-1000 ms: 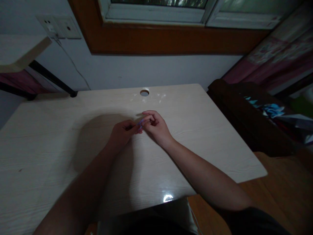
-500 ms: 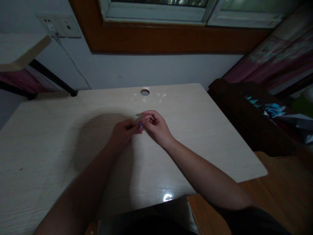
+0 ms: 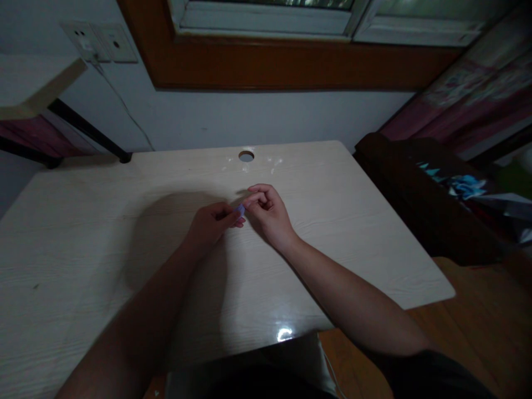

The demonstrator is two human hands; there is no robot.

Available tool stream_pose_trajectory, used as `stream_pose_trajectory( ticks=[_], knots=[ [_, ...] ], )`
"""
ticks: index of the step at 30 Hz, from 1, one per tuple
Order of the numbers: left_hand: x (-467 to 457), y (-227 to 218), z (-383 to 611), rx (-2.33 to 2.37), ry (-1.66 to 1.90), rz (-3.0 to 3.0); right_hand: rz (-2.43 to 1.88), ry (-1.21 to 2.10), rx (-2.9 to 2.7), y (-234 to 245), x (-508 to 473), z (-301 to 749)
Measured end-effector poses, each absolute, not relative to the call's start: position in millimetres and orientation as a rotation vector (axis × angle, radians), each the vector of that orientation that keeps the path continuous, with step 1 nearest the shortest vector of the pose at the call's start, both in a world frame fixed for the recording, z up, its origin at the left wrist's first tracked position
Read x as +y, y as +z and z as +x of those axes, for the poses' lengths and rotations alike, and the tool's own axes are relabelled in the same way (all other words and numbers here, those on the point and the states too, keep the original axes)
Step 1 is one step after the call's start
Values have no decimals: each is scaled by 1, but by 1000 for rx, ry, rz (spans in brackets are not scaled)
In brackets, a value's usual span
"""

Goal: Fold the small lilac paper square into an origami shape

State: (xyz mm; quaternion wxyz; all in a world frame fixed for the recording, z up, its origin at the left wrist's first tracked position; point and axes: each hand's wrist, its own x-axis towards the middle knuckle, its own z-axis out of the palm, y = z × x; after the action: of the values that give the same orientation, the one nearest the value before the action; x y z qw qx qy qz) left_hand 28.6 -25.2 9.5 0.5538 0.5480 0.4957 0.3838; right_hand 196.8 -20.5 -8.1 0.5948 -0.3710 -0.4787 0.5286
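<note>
Over the middle of the pale wood-grain table [image 3: 316,221], a small purple piece [image 3: 240,210] sits between my two hands. It is thin and looks like folded paper, but it is too small to tell its kind for sure. My left hand [image 3: 211,224] pinches it from the left between thumb and fingers, which cover much of it. At its upper right edge, the thumb and index finger of my right hand [image 3: 269,215] are pressed together on it. The other fingers of that hand are curled loosely.
A round cable hole [image 3: 246,157] lies near the table's back edge. At the left, black legs [image 3: 91,130] carry a raised shelf [image 3: 37,83]. A white cord [image 3: 122,102] hangs from a wall socket [image 3: 85,41]. Dark furniture [image 3: 411,194] stands beyond the right edge.
My right hand has moved slightly up and to the right. More of the purple piece shows between the fingers now. My left hand has stayed almost still.
</note>
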Motion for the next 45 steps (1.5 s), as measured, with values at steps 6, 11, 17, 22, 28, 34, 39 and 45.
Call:
stream_pose_trajectory(
  ticks=[6,11,17,22,28,34,39,45],
  knots=[
    [-24,9,26,1113,840,1344,-855,1213,-1122,-9,-19,197],
    [-22,5,24,1063,868,1350,-835,1259,-1148,-9,-19,197],
    [-21,3,23,1076,978,1275,-797,1360,-1200,-15,-16,196],
    [-20,0,21,1063,972,1285,-799,1374,-1183,-15,-16,197],
    [-21,3,23,1009,965,1236,-822,1351,-1165,-15,-15,198],
    [-22,6,24,1050,952,1244,-849,1309,-1200,-15,-14,198],
    [-22,3,23,1061,928,1293,-872,1309,-1198,-14,-14,198],
    [-22,8,23,1082,899,1348,-848,1343,-1191,-14,-15,199]
  ],
)
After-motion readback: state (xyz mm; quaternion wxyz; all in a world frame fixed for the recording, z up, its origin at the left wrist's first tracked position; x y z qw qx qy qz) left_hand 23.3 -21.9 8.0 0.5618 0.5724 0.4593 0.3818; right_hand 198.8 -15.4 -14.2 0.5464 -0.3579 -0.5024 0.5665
